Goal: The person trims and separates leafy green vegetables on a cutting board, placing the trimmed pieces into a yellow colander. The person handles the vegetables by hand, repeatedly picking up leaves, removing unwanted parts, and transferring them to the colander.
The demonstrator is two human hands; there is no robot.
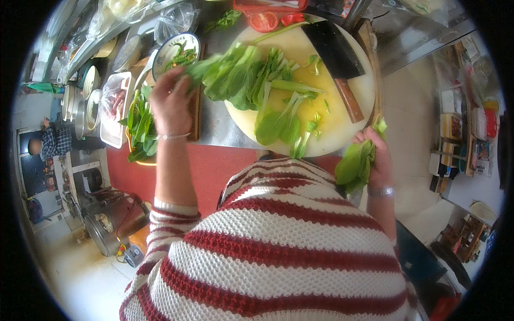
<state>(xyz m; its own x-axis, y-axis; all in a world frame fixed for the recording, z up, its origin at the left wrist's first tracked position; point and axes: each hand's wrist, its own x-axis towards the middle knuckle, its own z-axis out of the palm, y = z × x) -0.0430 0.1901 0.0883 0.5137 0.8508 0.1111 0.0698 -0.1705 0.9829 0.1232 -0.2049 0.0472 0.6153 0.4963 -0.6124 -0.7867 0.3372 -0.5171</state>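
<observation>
My left hand (170, 102), blurred by motion, pinches a green leaf (197, 69) beside the bowl. In my right hand (377, 154) is a bok choy piece (355, 165), held just off the board's right front edge. A heap of bok choy leaves (237, 74) covers the left of a round white cutting board (245, 134). Loose leaves and stems (281, 124) are scattered towards its front. The cleaver (335, 52) lies flat at the right, its wooden handle towards me. At the board's back are a halved tomato (263, 22) and a red pepper piece (292, 19).
A bowl (160, 60) of cut green peppers stands beyond my left hand. Further left are a basket of leafy greens (141, 124) and a white tray (129, 86) with meat in plastic. A red container (241, 4) sits behind the board. Another person (56, 142) is in the left background.
</observation>
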